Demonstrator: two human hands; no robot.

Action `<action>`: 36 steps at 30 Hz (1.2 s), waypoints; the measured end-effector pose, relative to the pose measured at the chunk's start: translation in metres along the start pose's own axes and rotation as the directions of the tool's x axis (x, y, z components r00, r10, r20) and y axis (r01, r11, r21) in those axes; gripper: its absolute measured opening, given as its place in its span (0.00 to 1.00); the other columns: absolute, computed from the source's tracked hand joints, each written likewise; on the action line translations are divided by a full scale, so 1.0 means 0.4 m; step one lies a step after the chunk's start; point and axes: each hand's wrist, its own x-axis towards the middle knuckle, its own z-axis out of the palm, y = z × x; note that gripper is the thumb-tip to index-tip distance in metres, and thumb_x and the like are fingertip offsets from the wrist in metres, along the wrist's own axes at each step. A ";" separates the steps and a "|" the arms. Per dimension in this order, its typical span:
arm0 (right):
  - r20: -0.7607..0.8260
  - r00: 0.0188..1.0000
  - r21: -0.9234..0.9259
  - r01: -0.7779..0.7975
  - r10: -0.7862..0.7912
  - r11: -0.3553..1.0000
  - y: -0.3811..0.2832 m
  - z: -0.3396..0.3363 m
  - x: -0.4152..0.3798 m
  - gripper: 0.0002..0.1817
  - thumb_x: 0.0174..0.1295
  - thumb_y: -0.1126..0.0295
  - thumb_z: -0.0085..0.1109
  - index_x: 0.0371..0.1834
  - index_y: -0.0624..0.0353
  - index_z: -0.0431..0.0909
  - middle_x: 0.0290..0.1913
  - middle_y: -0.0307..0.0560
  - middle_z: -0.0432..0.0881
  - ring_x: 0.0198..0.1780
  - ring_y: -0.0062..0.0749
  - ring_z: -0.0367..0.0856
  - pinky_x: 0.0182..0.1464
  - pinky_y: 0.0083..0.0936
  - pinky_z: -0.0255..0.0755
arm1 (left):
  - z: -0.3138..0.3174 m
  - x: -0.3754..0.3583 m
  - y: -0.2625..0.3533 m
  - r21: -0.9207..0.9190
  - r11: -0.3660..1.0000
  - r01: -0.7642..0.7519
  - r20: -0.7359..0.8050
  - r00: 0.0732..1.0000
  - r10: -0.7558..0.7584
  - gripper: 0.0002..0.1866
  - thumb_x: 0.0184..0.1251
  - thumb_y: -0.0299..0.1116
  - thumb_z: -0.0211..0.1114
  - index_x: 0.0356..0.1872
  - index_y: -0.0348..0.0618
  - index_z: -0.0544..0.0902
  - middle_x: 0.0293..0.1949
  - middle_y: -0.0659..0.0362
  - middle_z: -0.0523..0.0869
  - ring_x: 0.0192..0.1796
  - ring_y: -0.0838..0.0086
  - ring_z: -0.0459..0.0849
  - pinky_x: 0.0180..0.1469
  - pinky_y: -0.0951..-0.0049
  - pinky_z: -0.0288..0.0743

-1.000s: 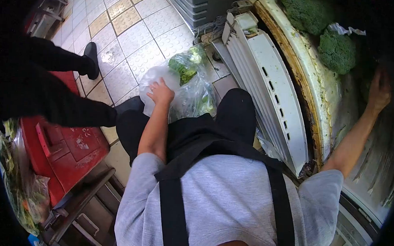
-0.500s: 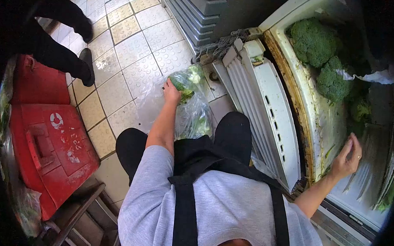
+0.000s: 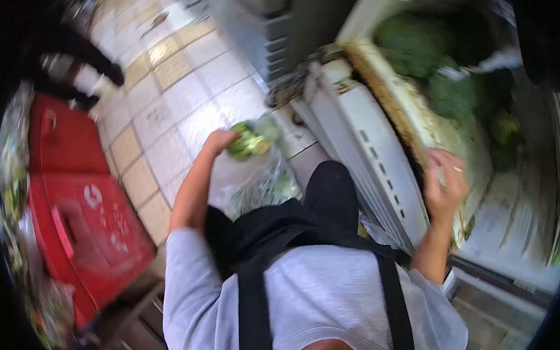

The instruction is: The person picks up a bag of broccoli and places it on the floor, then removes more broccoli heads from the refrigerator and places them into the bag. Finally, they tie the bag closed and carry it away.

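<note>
Blurred frame. White fridge (image 3: 379,147) stands open, broccoli heads (image 3: 414,50) piled inside; red bin (image 3: 75,199) sits well left of it on the tiled floor (image 3: 172,91). Clear plastic bag (image 3: 261,180) lies on the floor just left of the fridge door, greens inside. Left hand (image 3: 216,141) is at a bagged broccoli piece (image 3: 249,143) above the bag; fingers seem closed on it, better gripped from underneath. Right hand (image 3: 443,181) at the fridge rim, fingers curled, contents unclear.
</note>
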 end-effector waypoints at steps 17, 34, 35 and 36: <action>0.109 0.988 0.568 0.024 -0.105 0.823 -0.002 0.041 -0.034 0.46 0.35 0.71 0.73 0.63 0.47 0.61 0.68 0.56 0.54 0.68 0.54 0.57 0.67 0.38 0.57 | 0.035 -0.561 0.701 -0.927 0.338 0.163 0.355 0.676 0.646 0.30 0.68 0.55 0.45 0.61 0.42 0.66 0.54 0.52 0.76 0.49 0.65 0.80 0.37 0.65 0.78; 0.230 0.856 0.783 -0.445 0.462 0.434 0.712 -0.070 0.568 0.26 0.59 0.62 0.58 0.62 0.54 0.66 0.54 0.47 0.76 0.52 0.37 0.77 0.50 0.42 0.74 | 0.169 -0.469 0.460 -0.853 0.491 0.175 0.405 0.817 0.412 0.23 0.67 0.45 0.54 0.56 0.40 0.72 0.43 0.59 0.82 0.45 0.72 0.80 0.48 0.72 0.73; 0.121 0.873 0.648 -0.431 0.473 0.628 0.699 -0.034 0.591 0.26 0.59 0.61 0.57 0.61 0.54 0.67 0.54 0.47 0.76 0.52 0.38 0.77 0.50 0.42 0.74 | 0.172 -0.465 0.427 -0.852 0.493 0.177 0.406 0.817 0.409 0.23 0.67 0.45 0.54 0.56 0.40 0.72 0.43 0.59 0.82 0.45 0.72 0.80 0.48 0.72 0.73; -0.015 0.890 0.435 -0.404 0.455 0.805 0.685 0.006 0.601 0.26 0.59 0.61 0.57 0.60 0.54 0.67 0.54 0.48 0.76 0.51 0.38 0.77 0.50 0.42 0.74 | 0.175 -0.462 0.394 -0.876 0.434 0.211 0.376 0.863 0.338 0.21 0.68 0.42 0.53 0.55 0.39 0.73 0.42 0.59 0.82 0.42 0.72 0.80 0.46 0.71 0.74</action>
